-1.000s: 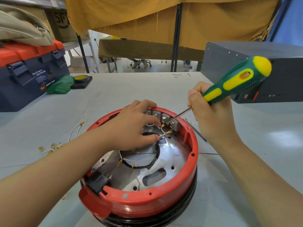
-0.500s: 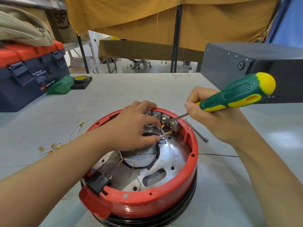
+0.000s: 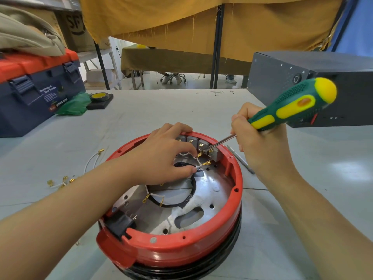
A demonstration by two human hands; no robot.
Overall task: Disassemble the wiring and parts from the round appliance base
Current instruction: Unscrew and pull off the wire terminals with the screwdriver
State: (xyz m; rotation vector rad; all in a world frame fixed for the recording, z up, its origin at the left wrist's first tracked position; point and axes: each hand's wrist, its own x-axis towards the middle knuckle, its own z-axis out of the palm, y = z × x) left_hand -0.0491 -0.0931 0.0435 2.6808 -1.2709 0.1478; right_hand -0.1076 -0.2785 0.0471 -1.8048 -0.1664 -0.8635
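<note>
The round appliance base [image 3: 201, 247] has a red rim, a black bottom and a metal plate inside, and it sits on the table before me. At its far wall stands a row of grey switch blocks [image 3: 201, 145] with brass terminals. My left hand [image 3: 163, 156] lies inside the base and pinches a white wire [image 3: 198, 165] with brass connectors. My right hand [image 3: 260, 150] grips a green and yellow screwdriver [image 3: 292, 108]; its tip touches a brass connector at the switch blocks. A black cable loop [image 3: 181, 203] and a black socket [image 3: 119, 223] lie inside.
Removed white wires and brass connectors [image 3: 66, 178] lie left of the base. A metal rod [image 3: 240, 160] rests to its right. A dark metal box [image 3: 314, 77] stands at back right, a blue and red toolbox [image 3: 34, 87] at back left, with tape [image 3: 99, 98] beside.
My right hand has shifted and tilted the screwdriver handle lower and to the right, with the tip staying at the switch terminals. My left hand has stayed on the wire.
</note>
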